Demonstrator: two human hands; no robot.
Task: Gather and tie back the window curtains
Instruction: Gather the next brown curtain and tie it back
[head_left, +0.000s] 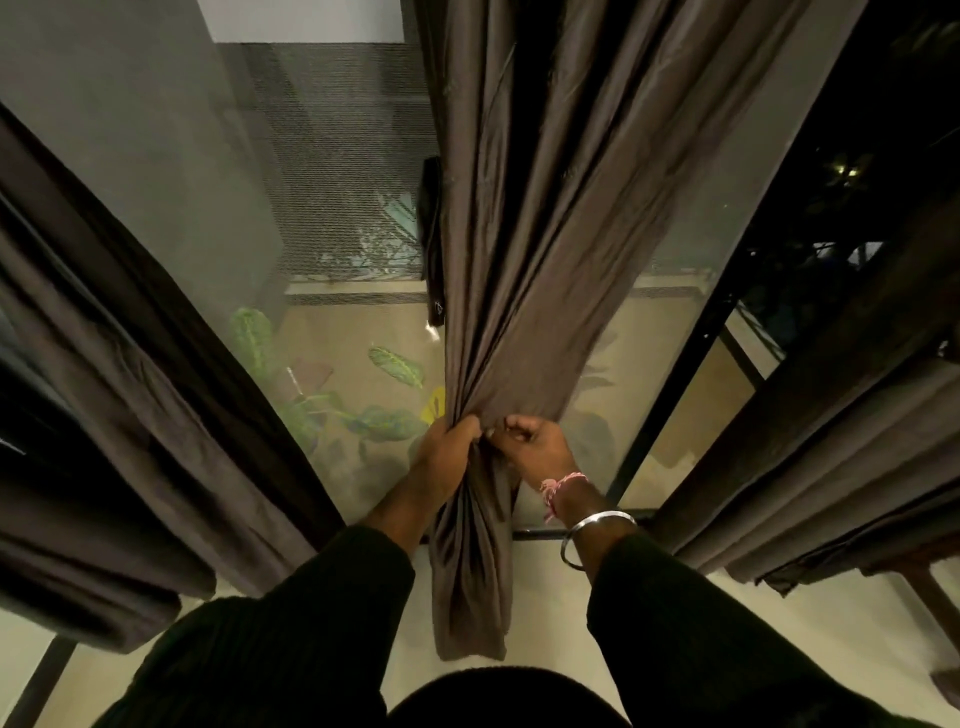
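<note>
Between dark drapes, both hands (488, 447) bunch pleated brown curtain (519, 260).

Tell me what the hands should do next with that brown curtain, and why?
Probably wrap or knot the bunch where it is pinched. The left hand grips the middle curtain, gathered into a tight bundle, and the right hand pinches the folds beside it. No tie-back or knot shows yet, and the fabric below hangs loose to the floor, so letting go would likely let it spread again.

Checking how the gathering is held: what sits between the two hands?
In the head view, only bunched folds of the middle curtain lie between left hand and right hand; both grip it.
</note>
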